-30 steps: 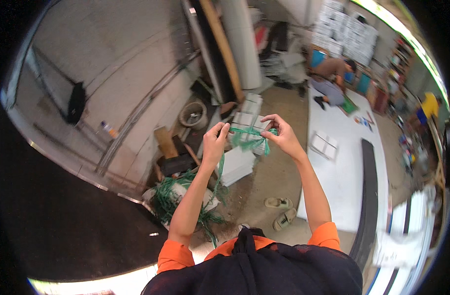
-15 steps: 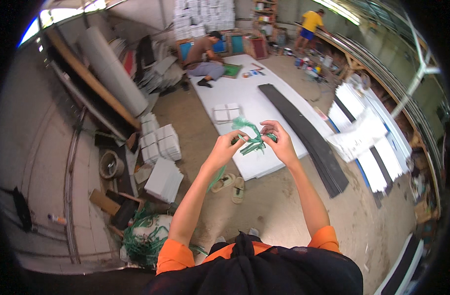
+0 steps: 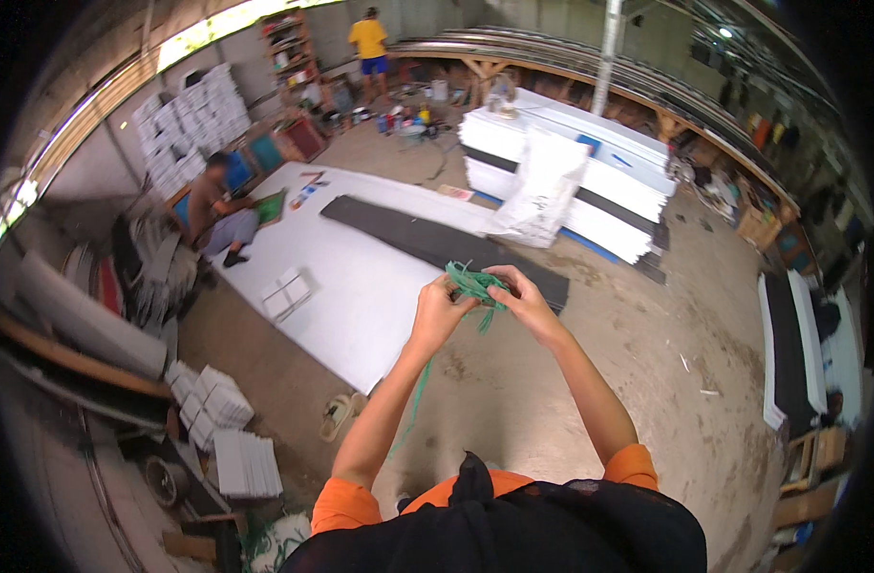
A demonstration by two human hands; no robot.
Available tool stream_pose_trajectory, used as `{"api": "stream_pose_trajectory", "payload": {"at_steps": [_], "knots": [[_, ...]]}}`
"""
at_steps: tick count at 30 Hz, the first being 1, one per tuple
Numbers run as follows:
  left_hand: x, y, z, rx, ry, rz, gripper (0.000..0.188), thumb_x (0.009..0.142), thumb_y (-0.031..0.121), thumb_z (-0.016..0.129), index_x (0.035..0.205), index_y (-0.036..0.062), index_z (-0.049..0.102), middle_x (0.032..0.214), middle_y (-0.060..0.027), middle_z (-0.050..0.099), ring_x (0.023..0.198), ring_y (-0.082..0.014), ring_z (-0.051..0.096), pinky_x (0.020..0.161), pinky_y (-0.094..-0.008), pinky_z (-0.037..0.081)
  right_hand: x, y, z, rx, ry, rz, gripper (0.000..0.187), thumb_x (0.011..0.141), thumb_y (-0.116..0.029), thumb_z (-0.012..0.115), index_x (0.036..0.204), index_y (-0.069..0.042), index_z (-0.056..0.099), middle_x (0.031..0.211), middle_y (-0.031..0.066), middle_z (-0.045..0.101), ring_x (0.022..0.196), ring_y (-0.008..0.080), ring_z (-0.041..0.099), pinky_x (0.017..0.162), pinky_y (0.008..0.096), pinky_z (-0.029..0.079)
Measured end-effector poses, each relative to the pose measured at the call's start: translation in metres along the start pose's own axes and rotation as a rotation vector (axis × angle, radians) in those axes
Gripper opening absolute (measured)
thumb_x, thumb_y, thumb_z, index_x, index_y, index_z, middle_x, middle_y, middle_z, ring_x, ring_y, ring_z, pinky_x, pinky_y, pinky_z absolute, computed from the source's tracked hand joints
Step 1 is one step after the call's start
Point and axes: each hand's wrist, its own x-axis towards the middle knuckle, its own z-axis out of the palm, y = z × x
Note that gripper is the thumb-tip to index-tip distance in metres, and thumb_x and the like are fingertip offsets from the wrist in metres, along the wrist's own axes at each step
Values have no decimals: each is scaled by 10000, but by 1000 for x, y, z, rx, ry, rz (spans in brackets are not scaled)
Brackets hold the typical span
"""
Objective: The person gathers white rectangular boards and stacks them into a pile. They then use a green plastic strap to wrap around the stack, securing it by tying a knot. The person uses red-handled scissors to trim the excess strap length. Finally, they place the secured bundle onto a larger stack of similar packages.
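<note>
A bunch of green plastic twine [image 3: 473,283] is held up in front of me between both hands. My left hand [image 3: 441,310] closes on its left side, thumb and fingers pressed together. On the other side my right hand [image 3: 523,301] pinches the strands between thumb and curled fingers. Short loose ends stick out above and below the bunch. One long green strand [image 3: 418,406] hangs down beside my left forearm. The parts of the twine inside my fingers are hidden.
Beyond my hands lies a large white sheet [image 3: 332,315] with a long dark strip stack [image 3: 399,227] across it. A person [image 3: 222,205] sits on its far left edge; another [image 3: 368,53] stands at the back. Stacked white panels [image 3: 609,205] and a white sack [image 3: 542,186] lie ahead right.
My view has swung to the right. The green twine, spread out between my hands before, is now gathered into a tighter bunch, and my hands are closer together.
</note>
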Motion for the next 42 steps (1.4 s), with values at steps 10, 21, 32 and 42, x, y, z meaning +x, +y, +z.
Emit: {"api": "stream_pose_trajectory", "payload": {"at_steps": [10, 21, 32, 42], "knots": [[103, 22, 161, -57, -191, 154, 172, 738, 160, 653, 761, -7, 616, 646, -82, 519, 525, -176, 458, 492, -298, 356, -20, -4, -188, -218, 370, -10, 218, 814, -63, 573, 1016, 8, 534, 835, 72, 614, 763, 115, 591, 664, 219, 451], [270, -21, 285, -316, -284, 55, 282, 817, 254, 582, 711, -7, 581, 503, -26, 418, 496, -73, 340, 448, -262, 290, 83, 8, -346, -350, 760, 6, 219, 807, -154, 608, 944, 16, 591, 799, 69, 630, 725, 109, 573, 659, 238, 422], [420, -70, 413, -555, -507, -27, 256, 821, 231, 588, 738, -9, 611, 610, -12, 544, 584, -56, 429, 537, -226, 353, 167, 26, -490, 280, 920, 56, 195, 828, -177, 586, 975, -50, 570, 899, 31, 569, 784, 101, 505, 656, 241, 402], [532, -76, 574, -249, -584, -36, 251, 828, 235, 579, 772, -7, 612, 687, -15, 561, 696, -76, 473, 665, -221, 378, 208, 59, -685, 268, 906, 12, 175, 813, -119, 599, 951, -12, 588, 815, 34, 556, 740, 105, 508, 677, 253, 429]]}}
